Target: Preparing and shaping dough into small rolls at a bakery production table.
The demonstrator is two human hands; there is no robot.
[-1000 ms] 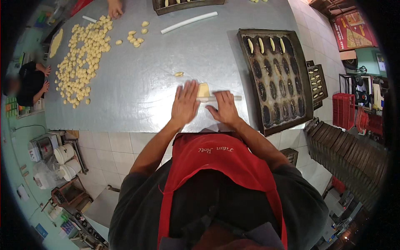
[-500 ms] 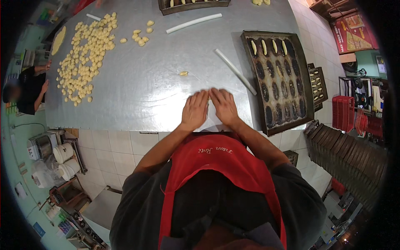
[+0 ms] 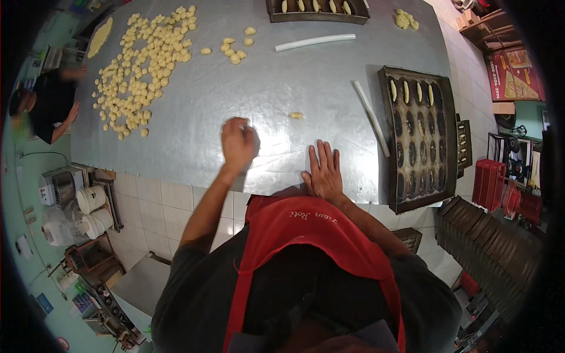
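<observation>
My right hand lies flat on the metal table near its front edge, fingers stretched and apart. Whether anything is beneath the palm is hidden. To its left, my left hand is over the table with its fingers curled inward. It is partly blurred, and whatever it may hold is out of sight. Beyond both hands sits one small piece of yellow dough. A large spread of dough balls covers the table's left part, with a few loose dough balls to its right.
A dark moulded baking pan at right holds several dough strips in its far row. Two white rods lie on the table. Another pan stands at the far edge. A co-worker is at left.
My hands, side by side before, have parted. The left moved leftward and its fingers curled; the right flattened out with fingers spread. The view has shifted, so the table sits farther right.
</observation>
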